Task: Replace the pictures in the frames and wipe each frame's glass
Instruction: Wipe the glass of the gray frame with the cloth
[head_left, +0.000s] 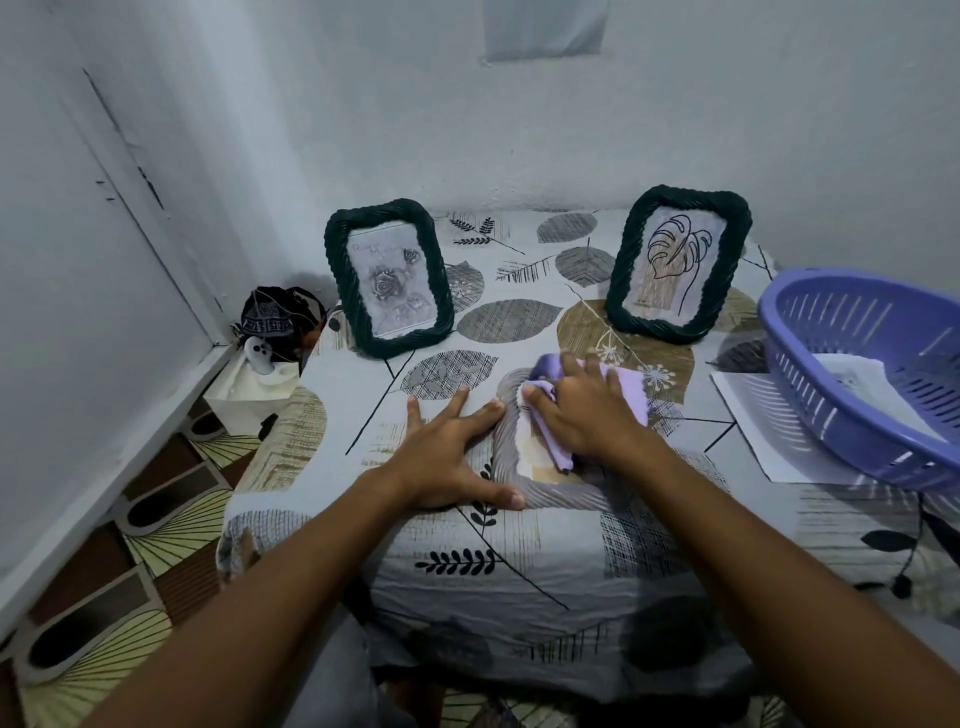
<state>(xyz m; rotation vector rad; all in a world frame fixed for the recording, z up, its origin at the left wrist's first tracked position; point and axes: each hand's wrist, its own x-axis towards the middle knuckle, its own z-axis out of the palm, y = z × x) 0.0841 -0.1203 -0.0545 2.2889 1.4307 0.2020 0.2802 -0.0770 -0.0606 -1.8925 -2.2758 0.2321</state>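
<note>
- Third frame (511, 467): pale, rope-edged, flat on the leaf-print cloth (467, 587) near the table's front edge, directly below both hands; long axis running roughly away from the person, tilted a little to the left at the far end.
- Right hand (582, 410): fingers spread over a lilac wiping cloth (558, 447), pressing it down onto the glass; cloth bunched beneath the palm, one corner poking out past the fingertips at the far side.
- Left hand (449, 457): fingers spread and straight, flat on the table just beside the frame's left rail, thumb touching the near left corner, apparently bracing so nothing slides.
- Wiping hand already on the glass, so nothing to reach for; strokes probably best along the long axis, away and back, with the near part of the glass showing uncovered towards the person's side.
- Left hand nearer the frame's left edge, right hand on top: a sideways push to the left would meet that brace.
- Two dark green frames upright at the back: one with a rose picture (387, 275) at left, one with a leaf drawing (678, 262) at right, both well apart from the hands.
- Purple basket (878, 415) at far right, resting on white sheets (753, 415); paper inside too, content too blurred to read.
- Judgement: wiping stage for this frame, the standing pair seemingly finished.
</note>
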